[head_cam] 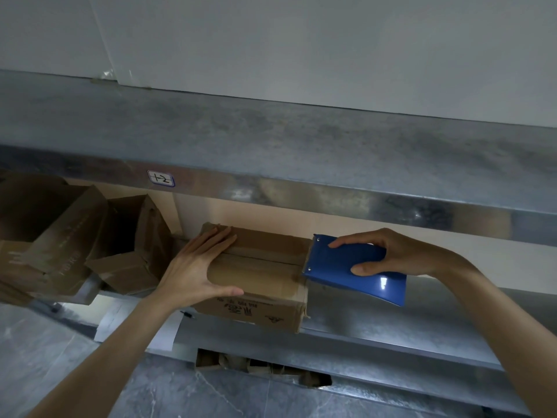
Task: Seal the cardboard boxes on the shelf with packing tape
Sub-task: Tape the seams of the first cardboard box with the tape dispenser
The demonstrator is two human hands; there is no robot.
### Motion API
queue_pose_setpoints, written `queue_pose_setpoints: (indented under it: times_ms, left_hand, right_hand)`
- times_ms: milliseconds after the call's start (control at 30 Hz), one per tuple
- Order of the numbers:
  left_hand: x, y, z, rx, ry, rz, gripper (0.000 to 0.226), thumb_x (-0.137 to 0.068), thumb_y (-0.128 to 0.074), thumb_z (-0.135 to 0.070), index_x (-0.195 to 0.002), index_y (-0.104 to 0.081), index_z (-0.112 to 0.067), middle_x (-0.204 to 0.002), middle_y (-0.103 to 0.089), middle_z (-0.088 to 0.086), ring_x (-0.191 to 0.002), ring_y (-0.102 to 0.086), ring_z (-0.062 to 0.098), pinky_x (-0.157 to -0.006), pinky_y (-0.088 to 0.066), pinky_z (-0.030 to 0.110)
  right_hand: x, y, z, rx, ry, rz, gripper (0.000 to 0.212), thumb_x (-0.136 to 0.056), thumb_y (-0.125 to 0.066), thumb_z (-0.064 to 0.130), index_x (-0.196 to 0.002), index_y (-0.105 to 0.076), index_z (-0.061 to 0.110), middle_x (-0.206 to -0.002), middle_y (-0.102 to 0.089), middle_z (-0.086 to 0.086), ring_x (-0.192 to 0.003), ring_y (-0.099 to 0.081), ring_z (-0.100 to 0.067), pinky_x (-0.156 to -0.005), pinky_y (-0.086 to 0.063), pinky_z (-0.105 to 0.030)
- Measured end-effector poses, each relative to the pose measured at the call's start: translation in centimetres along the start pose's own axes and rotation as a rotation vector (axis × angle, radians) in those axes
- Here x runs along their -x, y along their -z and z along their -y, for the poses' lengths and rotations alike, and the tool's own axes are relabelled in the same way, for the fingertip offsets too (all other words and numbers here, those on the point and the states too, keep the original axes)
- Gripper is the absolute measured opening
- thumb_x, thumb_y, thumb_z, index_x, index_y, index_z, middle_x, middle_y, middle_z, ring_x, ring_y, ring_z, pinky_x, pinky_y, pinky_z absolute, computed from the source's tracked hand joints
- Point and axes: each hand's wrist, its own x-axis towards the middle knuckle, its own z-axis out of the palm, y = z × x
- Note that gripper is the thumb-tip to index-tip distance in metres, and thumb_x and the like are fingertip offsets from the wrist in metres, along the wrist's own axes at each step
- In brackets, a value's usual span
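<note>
A closed cardboard box [259,267] is set on the metal shelf [376,327]. The left end of the box is pressed by the left hand [193,267], with flat fingers laid on top and the thumb spread along the front side. A blue tape dispenser [352,267] is held against the right end of the box and is gripped by the right hand [394,251]. Open boxes [129,245] are seen left of the box. A small label [161,178] is stuck above it.
</note>
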Motion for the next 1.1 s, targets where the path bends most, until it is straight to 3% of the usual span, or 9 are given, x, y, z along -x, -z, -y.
queue_pose_setpoints:
  times_ms: [233, 667, 1100]
  left_hand:
    - [-0.1, -0.1, 0.1, 0.006, 0.014, 0.009, 0.110, -0.062, -0.049, -0.097, -0.153, -0.027, -0.040, -0.161, -0.017, -0.023, -0.149, -0.012, 0.003, -0.120, -0.021, 0.041]
    - [0.0, 0.0, 0.0, -0.010, 0.026, 0.023, 0.112, -0.060, -0.046, -0.099, -0.153, -0.025, -0.040, -0.161, -0.016, -0.022, -0.148, -0.012, 0.003, -0.119, -0.017, 0.037]
    - [-0.1, 0.2, -0.3, -0.001, 0.035, 0.033, 0.114, -0.058, -0.043, -0.101, -0.153, -0.027, -0.040, -0.160, -0.016, -0.024, -0.147, -0.010, 0.001, -0.118, -0.013, 0.034]
  right_hand:
    - [1.7, 0.8, -1.9, 0.019, -0.025, -0.019, 0.046, -0.080, -0.073, 0.036, -0.119, -0.060, 0.056, -0.130, -0.054, 0.034, -0.122, -0.049, 0.009, -0.102, -0.038, -0.016]
    - [1.8, 0.7, -3.1, 0.012, -0.045, 0.002, 0.046, -0.083, -0.073, 0.033, -0.122, -0.060, 0.053, -0.131, -0.055, 0.032, -0.120, -0.053, 0.007, -0.094, -0.042, -0.012]
    - [1.5, 0.8, -3.4, 0.019, -0.124, 0.011, 0.048, -0.081, -0.075, 0.035, -0.125, -0.061, 0.048, -0.131, -0.056, 0.028, -0.113, -0.059, 0.003, -0.096, -0.049, -0.022]
